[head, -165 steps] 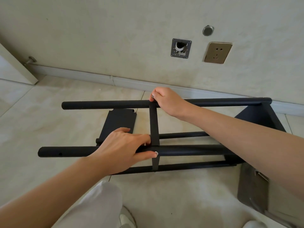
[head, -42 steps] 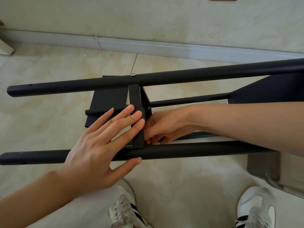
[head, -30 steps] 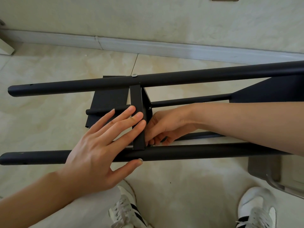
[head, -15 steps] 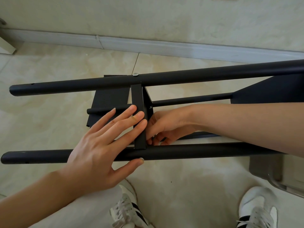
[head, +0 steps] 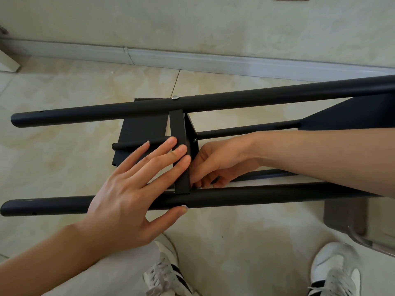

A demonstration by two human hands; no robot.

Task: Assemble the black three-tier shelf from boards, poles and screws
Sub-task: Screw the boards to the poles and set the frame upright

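Observation:
The black shelf frame lies on its side on the floor. Its far pole (head: 235,101) and near pole (head: 256,195) run left to right, with the middle board (head: 178,129) edge-on between them. A silver screw head (head: 175,97) sits on the far pole above the board. My left hand (head: 132,189) lies flat, fingers pressing the board's edge and thumb against the near pole. My right hand (head: 222,159) reaches inside the frame, its fingertips pinched at the board's corner by the near pole; whatever small fastener they hold is hidden.
An end board (head: 352,116) closes the frame at the right. A loose black board (head: 141,129) lies on the tiles under the frame. Two white shoes (head: 166,276) (head: 335,272) stand at the bottom. A grey metal object (head: 342,216) sits at the right, the wall's baseboard (head: 213,60) behind.
Over five seconds my right hand left the far pole's top and went inside the frame to the board's near corner. My left hand flattened on the board. In the last second, almost nothing moved.

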